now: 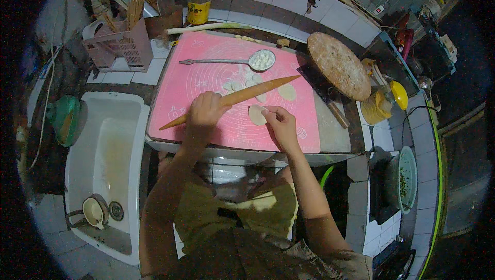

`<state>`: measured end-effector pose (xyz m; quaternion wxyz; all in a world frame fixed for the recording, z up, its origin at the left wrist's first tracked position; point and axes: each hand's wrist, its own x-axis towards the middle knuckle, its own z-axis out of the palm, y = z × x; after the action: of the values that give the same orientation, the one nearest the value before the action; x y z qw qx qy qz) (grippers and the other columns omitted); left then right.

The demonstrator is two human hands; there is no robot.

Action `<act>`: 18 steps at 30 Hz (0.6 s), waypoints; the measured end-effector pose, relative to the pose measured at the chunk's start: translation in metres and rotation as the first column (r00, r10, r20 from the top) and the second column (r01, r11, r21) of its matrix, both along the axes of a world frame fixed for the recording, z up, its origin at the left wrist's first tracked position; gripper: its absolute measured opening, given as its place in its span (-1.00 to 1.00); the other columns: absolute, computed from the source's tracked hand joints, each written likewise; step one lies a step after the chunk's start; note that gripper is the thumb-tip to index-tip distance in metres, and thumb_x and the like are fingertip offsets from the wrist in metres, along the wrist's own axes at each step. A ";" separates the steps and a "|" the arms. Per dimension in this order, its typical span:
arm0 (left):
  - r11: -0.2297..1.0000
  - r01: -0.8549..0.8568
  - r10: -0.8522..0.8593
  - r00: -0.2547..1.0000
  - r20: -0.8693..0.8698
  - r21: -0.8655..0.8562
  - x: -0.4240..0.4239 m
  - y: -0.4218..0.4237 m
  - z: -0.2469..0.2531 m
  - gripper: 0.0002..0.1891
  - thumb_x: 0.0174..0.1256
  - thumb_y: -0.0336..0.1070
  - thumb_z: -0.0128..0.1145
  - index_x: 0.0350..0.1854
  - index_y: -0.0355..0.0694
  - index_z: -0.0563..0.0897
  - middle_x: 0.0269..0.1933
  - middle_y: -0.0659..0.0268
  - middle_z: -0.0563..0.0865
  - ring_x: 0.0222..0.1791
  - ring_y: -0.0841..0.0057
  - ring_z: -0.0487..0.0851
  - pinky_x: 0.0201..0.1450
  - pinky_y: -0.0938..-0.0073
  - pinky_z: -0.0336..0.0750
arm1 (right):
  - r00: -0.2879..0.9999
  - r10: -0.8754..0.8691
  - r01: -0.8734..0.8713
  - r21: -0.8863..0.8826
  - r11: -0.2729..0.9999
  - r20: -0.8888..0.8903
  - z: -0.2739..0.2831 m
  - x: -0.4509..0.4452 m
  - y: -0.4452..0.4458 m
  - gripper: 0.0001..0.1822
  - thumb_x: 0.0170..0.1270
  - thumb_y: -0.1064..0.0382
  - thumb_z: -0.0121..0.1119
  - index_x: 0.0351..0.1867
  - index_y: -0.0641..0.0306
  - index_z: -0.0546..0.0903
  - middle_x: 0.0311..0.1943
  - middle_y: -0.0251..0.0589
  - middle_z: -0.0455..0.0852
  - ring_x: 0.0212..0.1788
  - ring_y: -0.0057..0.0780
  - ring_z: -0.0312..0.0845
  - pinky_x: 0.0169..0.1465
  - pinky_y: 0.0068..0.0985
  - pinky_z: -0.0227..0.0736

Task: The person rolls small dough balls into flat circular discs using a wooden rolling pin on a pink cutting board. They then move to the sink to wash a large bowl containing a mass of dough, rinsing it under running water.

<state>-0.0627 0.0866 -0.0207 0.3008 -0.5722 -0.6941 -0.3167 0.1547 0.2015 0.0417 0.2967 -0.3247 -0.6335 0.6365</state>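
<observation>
My left hand [207, 109] is closed around a tapered wooden rolling pin [251, 92], which lies slantwise over a pink baking mat [174, 98]. Between the thumb and fingers of my right hand [279, 119] is the edge of a thin round dough wrapper [257, 115], just below the pin. Several small dough pieces [236, 86] lie beyond the pin, partly hidden by it. Another flat dough round [287, 92] rests on the mat to the right. A metal ladle [262, 60] filled with white flour lies at the mat's far side.
A cleaver [325, 96] and a round floured board [338, 65] are on the right, beside a yellow-lidded jar [377, 104]. A leek [209, 28] lies behind the mat. At left are a sink [141, 137] and a utensil basket [123, 50]. A bowl [406, 179] stands lower right.
</observation>
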 end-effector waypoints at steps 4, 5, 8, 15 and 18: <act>0.998 -0.020 0.025 0.996 0.085 -0.063 0.008 -0.005 0.016 -0.64 0.04 -0.04 0.44 -0.29 -0.19 0.64 -0.37 0.23 0.59 -0.32 0.19 0.60 -0.27 0.18 0.53 | 1.000 -0.003 0.004 0.064 0.998 -0.013 -0.015 0.001 0.005 -0.85 0.39 0.31 0.25 -0.14 0.37 0.66 -0.44 -0.47 0.56 -0.51 -0.82 0.31 -0.51 -0.75 0.15; 0.995 -0.031 0.040 0.994 0.100 -0.092 0.007 -0.005 0.013 -0.63 0.04 -0.05 0.44 -0.26 -0.19 0.63 -0.35 0.22 0.59 -0.30 0.19 0.60 -0.25 0.18 0.53 | 1.000 -0.001 0.000 0.112 0.994 0.008 -0.018 0.001 0.006 -0.82 0.38 0.28 0.25 -0.13 0.37 0.66 -0.45 -0.44 0.57 -0.48 -0.77 0.36 -0.45 -0.70 0.23; 0.984 -0.050 0.074 0.988 0.138 -0.170 0.005 -0.004 0.009 -0.60 0.03 -0.10 0.45 -0.17 -0.20 0.61 -0.28 0.20 0.61 -0.25 0.18 0.62 -0.20 0.17 0.53 | 0.998 -0.006 -0.009 0.240 0.971 0.059 -0.024 -0.002 0.009 -0.77 0.37 0.23 0.25 -0.10 0.37 0.67 -0.47 -0.38 0.60 -0.40 -0.66 0.45 -0.31 -0.59 0.41; 0.999 0.035 -0.028 0.985 0.172 -0.037 0.020 -0.011 0.034 -0.56 0.07 -0.21 0.44 -0.03 -0.23 0.58 -0.17 0.15 0.63 -0.17 0.14 0.62 -0.12 0.15 0.54 | 0.994 -0.097 0.079 0.313 0.947 0.044 -0.028 -0.003 0.011 -0.79 0.40 0.22 0.21 -0.13 0.36 0.64 -0.48 -0.35 0.60 -0.40 -0.61 0.47 -0.29 -0.59 0.41; 0.997 0.044 -0.030 0.976 0.214 -0.061 0.021 -0.012 0.035 -0.55 0.09 -0.22 0.43 -0.01 -0.26 0.58 -0.09 0.10 0.62 -0.09 0.09 0.61 -0.07 0.14 0.55 | 0.995 -0.018 0.033 0.145 0.989 -0.102 -0.027 0.000 0.011 -0.80 0.42 0.21 0.21 -0.14 0.33 0.62 -0.49 -0.41 0.56 -0.48 -0.71 0.36 -0.44 -0.65 0.24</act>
<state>-0.0421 0.0747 0.0139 0.1997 -0.5573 -0.7217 -0.3588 0.1546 0.2125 0.0150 0.3595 -0.2777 -0.6585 0.6001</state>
